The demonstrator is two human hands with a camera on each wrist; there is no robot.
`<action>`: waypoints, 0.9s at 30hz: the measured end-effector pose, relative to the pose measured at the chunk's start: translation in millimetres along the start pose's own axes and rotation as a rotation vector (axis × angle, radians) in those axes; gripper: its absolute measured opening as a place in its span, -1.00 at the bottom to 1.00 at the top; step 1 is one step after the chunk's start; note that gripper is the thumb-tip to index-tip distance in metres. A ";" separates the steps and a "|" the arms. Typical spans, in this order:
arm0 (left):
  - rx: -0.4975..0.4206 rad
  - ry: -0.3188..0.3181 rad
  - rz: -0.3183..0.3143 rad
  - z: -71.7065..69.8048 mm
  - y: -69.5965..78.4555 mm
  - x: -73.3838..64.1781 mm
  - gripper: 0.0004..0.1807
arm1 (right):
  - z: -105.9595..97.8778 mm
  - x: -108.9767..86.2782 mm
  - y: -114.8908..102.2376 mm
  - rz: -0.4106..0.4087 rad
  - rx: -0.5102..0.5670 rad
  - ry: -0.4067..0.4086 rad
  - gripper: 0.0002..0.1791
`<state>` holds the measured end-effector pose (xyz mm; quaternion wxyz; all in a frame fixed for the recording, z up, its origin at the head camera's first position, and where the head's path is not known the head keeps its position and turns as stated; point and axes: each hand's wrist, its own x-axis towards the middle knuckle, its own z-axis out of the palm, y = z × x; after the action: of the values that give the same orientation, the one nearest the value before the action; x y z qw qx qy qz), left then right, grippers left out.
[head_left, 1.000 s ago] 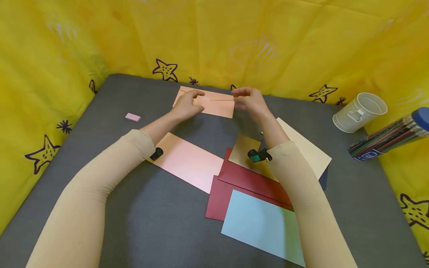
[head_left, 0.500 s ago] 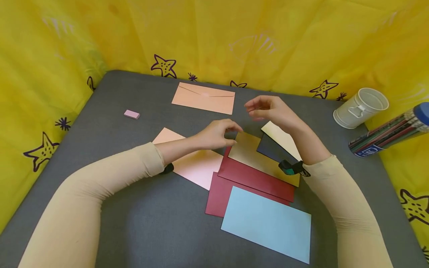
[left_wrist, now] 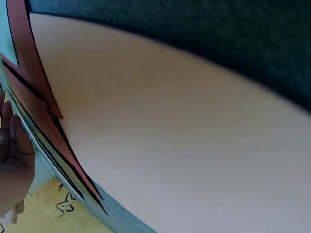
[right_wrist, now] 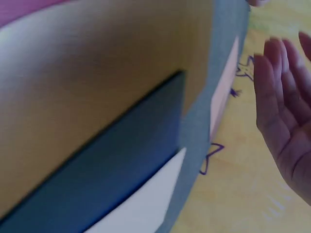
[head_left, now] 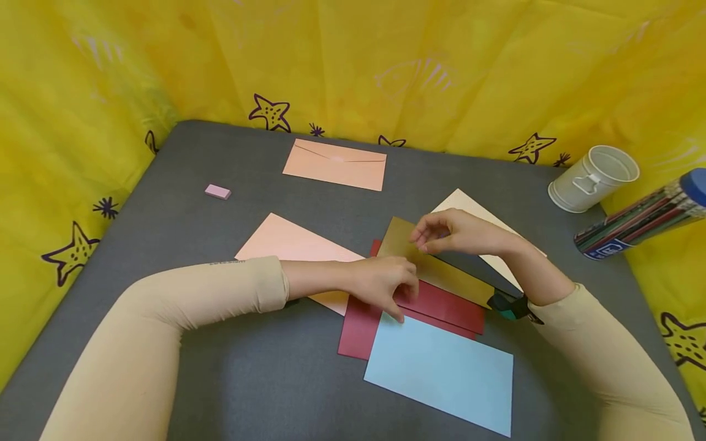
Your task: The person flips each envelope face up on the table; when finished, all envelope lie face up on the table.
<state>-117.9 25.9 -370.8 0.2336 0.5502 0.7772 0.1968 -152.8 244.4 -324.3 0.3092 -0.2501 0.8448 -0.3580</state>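
My left hand (head_left: 386, 283) is over the overlapping envelopes, its fingers loosely bent and holding nothing. Its thumb overlaps the upper edge of the light blue envelope (head_left: 441, 373). Beneath it lie two red envelopes (head_left: 353, 337), one partly over the other. To the right, my right hand (head_left: 455, 233) hovers above the gold envelope (head_left: 394, 236) with relaxed fingers and nothing in them; in the right wrist view its fingers (right_wrist: 286, 92) are spread a little. A dark blue envelope (right_wrist: 121, 141) shows between the gold one and a cream envelope (head_left: 458, 199).
A peach envelope (head_left: 336, 174) lies flap side up at the back. Another pale pink envelope (head_left: 287, 239) is partly under my left forearm. A pink eraser (head_left: 217, 192) is at left. At right stand a white metal mug (head_left: 590, 177) and a tube of pencils (head_left: 634, 220).
Both hands have left the peach envelope at the back. The left came down and right over the red envelopes; the right moved right and nearer, over the gold one.
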 end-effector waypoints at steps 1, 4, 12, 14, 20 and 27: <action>0.028 -0.009 0.003 2.1 0.8 0.3 -0.61 | 2.9 -1.9 1.2 0.002 -0.011 -0.030 -0.74; 0.100 -0.024 -0.002 7.1 1.5 0.8 -0.59 | 10.9 -7.2 4.0 0.013 -0.013 -0.136 -0.76; 0.205 -0.024 -0.032 13.6 0.3 0.7 -0.62 | 27.2 -12.7 8.6 0.017 0.017 -0.352 -0.75; 0.223 -0.027 -0.037 14.9 0.9 0.6 -0.63 | 31.7 -12.5 9.7 0.021 0.018 -0.397 -0.74; 0.245 -0.035 -0.069 16.6 2.9 0.3 -0.67 | 45.9 -9.5 13.3 0.063 0.026 -0.493 -0.75; 0.229 -0.052 -0.087 15.3 2.5 0.1 -0.67 | 57.4 -6.2 11.4 0.112 0.022 -0.528 -0.85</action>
<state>-107.2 27.5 -381.8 0.1974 0.5439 0.8115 0.0821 -110.6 229.6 -362.6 0.5408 -0.2842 0.7436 -0.2718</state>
